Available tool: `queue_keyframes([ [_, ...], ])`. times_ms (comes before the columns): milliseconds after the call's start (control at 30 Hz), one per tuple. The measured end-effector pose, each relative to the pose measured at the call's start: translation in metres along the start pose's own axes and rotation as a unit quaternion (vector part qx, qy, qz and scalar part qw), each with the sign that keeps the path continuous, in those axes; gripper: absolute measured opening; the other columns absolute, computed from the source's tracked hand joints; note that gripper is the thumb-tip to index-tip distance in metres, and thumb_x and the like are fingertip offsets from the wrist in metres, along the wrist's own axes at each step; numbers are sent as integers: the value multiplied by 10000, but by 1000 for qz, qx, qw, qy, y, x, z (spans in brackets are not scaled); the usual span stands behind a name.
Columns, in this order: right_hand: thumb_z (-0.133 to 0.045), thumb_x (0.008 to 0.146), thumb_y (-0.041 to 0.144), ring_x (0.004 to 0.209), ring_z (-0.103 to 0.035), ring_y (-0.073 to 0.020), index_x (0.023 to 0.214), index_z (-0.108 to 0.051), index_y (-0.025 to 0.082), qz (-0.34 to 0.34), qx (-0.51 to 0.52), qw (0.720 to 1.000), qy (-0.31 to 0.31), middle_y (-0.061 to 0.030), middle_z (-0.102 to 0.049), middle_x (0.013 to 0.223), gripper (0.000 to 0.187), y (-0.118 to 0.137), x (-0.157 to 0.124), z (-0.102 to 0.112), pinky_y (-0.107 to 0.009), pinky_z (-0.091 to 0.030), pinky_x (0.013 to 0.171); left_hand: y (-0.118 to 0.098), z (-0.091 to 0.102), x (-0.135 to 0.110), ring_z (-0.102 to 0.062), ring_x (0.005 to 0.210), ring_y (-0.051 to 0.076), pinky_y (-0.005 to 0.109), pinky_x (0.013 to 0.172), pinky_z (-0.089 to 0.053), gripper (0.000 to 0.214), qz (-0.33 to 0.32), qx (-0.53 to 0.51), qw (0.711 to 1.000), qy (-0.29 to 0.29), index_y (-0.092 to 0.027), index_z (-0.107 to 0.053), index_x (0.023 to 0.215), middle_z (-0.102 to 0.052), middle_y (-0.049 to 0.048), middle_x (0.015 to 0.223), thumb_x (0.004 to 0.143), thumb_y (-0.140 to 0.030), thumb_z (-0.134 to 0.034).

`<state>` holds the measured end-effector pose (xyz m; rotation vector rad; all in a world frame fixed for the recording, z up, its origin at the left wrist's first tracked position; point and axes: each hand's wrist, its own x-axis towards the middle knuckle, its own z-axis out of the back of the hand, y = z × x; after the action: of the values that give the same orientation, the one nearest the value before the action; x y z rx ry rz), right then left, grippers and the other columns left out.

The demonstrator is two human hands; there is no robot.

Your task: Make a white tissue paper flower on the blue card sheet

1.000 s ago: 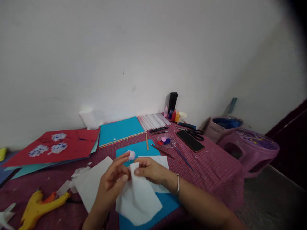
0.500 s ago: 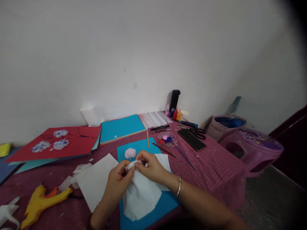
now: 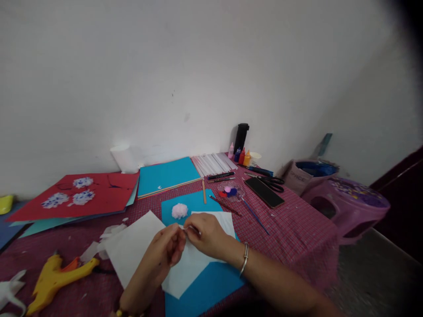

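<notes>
My left hand (image 3: 164, 252) and my right hand (image 3: 209, 234) meet fingertip to fingertip over a blue sheet (image 3: 211, 286), both closed in a pinch. A small white scrap of paper (image 3: 182, 227) shows between their fingertips; most of it is hidden. Under the hands a thin white sheet (image 3: 185, 272) lies on the blue sheet, partly covered by the fingers. Just beyond the fingertips sits a pale pink crumpled-paper puff (image 3: 179, 211), stuck or resting on the blue sheet; I cannot tell which.
Left are white paper (image 3: 134, 246), a yellow glue gun (image 3: 54, 279) and red paper (image 3: 109, 200) with white-and-blue puffs. Right lie a paint palette (image 3: 237, 198), a paintbrush (image 3: 256, 216), a phone (image 3: 264, 192) and scissors (image 3: 274, 183). Paint bottles (image 3: 242, 156) stand near the wall.
The thin white sheet that hung bunched from both hands now lies flatter beneath them. My left hand has turned and closed more, and only a small white scrap shows between the fingertips.
</notes>
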<state>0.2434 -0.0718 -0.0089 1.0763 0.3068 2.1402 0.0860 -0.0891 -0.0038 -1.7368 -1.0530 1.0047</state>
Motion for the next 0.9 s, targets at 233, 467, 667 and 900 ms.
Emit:
queue_keyframes([
  [233,-512,796,96,711,-596,-155,830,-571,195,2,-11,1000,4,-28,-663,765,120,0,0,0,-250,-403,660,-1,0,1,-337,360,23,189,385,-171,306,-12,-33,999,-20,-168,-469,667,-509,-51,536,772,-405,-632],
  [467,-517,806,105,685,-585,-150,831,-580,193,-6,7,1000,2,-28,-657,748,112,3,0,0,-254,-409,654,0,0,4,-329,354,19,178,374,-172,284,-17,-47,998,-39,-172,-459,679,-498,-63,524,722,-357,-671],
  [667,-533,815,142,663,-566,-124,852,-577,182,-73,105,991,33,-9,-633,751,70,3,0,-1,-228,-417,618,-1,-1,5,-357,352,31,175,361,-213,251,-41,-25,997,-58,-154,-539,742,-524,-54,528,683,-344,-692],
  [900,-520,832,146,654,-529,-105,821,-579,169,-140,209,966,58,6,-603,732,64,4,4,1,-200,-380,561,0,0,7,-365,374,33,170,367,-257,247,-81,27,993,-76,-148,-571,760,-538,-54,563,679,-338,-706],
])
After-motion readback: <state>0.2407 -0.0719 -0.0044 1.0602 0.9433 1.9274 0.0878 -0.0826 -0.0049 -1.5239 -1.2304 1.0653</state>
